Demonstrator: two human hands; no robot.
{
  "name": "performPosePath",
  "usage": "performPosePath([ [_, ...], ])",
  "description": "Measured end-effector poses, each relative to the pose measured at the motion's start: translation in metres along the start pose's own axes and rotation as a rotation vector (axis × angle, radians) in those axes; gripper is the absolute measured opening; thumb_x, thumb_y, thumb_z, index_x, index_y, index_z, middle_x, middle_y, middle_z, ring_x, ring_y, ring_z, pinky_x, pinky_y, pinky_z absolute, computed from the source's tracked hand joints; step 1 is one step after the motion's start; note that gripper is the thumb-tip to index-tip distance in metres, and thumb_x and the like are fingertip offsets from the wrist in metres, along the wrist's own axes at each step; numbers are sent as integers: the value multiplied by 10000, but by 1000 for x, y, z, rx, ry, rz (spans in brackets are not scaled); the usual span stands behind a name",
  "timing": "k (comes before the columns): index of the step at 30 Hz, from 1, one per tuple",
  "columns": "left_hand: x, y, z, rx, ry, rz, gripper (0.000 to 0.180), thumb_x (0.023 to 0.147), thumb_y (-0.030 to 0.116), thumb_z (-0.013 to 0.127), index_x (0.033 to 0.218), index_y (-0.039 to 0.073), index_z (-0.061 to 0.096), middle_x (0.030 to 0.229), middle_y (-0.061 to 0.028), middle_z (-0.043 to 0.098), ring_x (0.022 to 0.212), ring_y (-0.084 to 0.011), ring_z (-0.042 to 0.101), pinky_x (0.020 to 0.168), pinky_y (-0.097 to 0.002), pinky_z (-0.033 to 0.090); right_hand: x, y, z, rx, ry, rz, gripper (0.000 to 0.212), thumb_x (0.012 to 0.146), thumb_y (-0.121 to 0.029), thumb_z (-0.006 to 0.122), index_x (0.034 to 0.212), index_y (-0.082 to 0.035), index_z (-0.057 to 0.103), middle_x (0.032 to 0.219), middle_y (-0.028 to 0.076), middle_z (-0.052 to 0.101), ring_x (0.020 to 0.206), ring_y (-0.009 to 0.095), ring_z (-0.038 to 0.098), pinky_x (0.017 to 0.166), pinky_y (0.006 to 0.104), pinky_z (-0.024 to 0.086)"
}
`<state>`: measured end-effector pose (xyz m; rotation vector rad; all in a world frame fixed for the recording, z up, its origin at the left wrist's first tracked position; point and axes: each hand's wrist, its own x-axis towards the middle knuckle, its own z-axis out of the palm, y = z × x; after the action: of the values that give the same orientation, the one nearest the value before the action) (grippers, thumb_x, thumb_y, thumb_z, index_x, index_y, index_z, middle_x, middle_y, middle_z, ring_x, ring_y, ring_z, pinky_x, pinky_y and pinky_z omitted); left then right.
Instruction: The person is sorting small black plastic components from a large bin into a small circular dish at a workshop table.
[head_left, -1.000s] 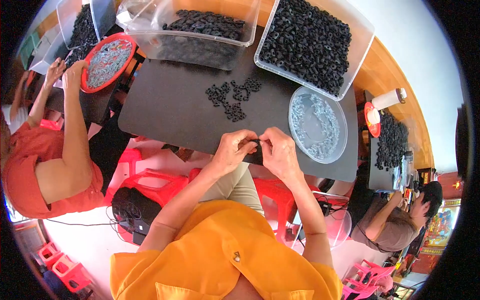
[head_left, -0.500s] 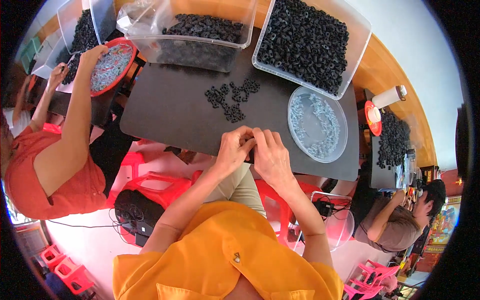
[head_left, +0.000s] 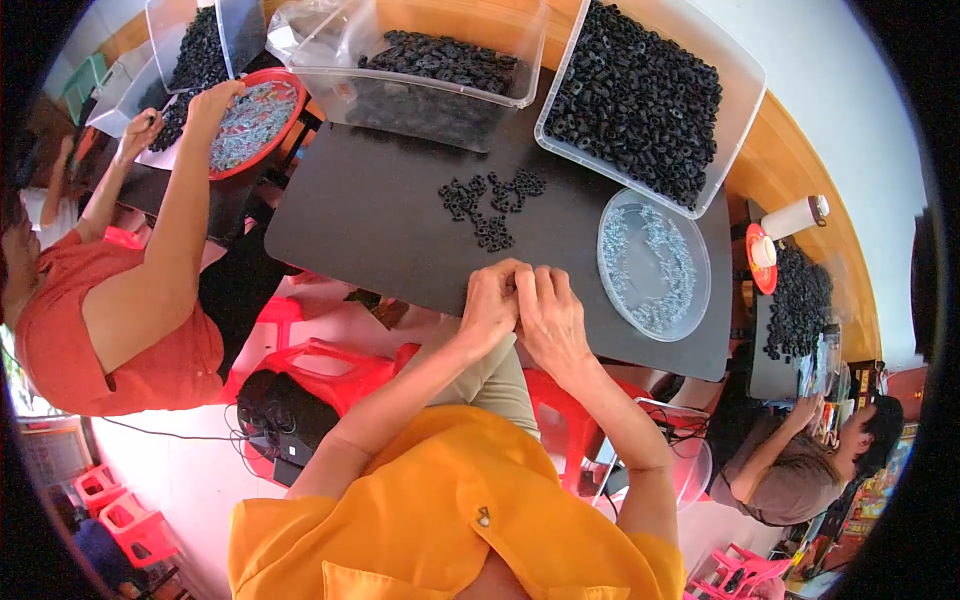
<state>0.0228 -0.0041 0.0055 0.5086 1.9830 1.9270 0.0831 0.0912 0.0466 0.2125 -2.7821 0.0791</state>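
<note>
My left hand (head_left: 490, 308) and my right hand (head_left: 552, 318) meet at the near edge of the dark table (head_left: 350, 215). Their fingers are bent and pinched together at the tips. Whatever they hold is hidden behind the fingers. Just beyond them lies a loose cluster of small black ring-like parts (head_left: 493, 233) on the tabletop. To the right of my hands stands a round clear tray (head_left: 652, 275), with many small clear bluish pieces scattered in it.
Two clear plastic bins, one at the back middle (head_left: 335, 95) and one at the back right (head_left: 748, 105), hold black parts. At left a co-worker in a red shirt (head_left: 130, 330) reaches by a red tray (head_left: 292, 112). Another person (head_left: 790, 465) sits at right near a white bottle (head_left: 790, 218).
The whole view has shifted, so the table and bins appear farther right. My hands stay together at the table edge, with the fingers drawn a little closer and the dark gap between them now covered.
</note>
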Motion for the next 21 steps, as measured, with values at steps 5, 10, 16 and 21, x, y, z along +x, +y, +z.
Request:
performPosePath([
  [5, 2, -2, 1, -10, 35, 30, 91, 748, -39, 564, 833, -19, 590, 733, -30, 591, 718, -73, 535, 616, -245, 453, 1, 3, 7, -34, 15, 12, 384, 641, -19, 599, 988, 6, 436, 871, 152, 504, 759, 265, 527, 623, 303, 509],
  [10, 1, -7, 2, -110, 50, 66, 102, 770, -25, 540, 856, -40, 593, 691, -88, 628, 652, -97, 572, 588, -276, 475, 1, 4, 7, -73, 41, -30, 359, 650, -26, 590, 981, 10, 457, 857, 148, 508, 740, 252, 534, 611, 294, 507],
  [16, 2, -5, 0, -22, 55, 93, 126, 761, -64, 533, 864, -34, 600, 710, -77, 639, 659, -93, 577, 589, -264, 480, -2, 7, 11, -73, 95, -62, 356, 643, -25, 596, 979, 11, 483, 855, 148, 519, 728, 254, 541, 613, 301, 505],
  [21, 5, 2, -2, -342, -17, -128, 86, 823, -22, 566, 899, -50, 593, 788, -69, 645, 718, -95, 593, 629, -231, 482, 3, 10, 12, 336, 330, 116, 380, 625, 44, 632, 987, -12, 529, 913, 121, 567, 773, 281, 580, 621, 369, 493],
])
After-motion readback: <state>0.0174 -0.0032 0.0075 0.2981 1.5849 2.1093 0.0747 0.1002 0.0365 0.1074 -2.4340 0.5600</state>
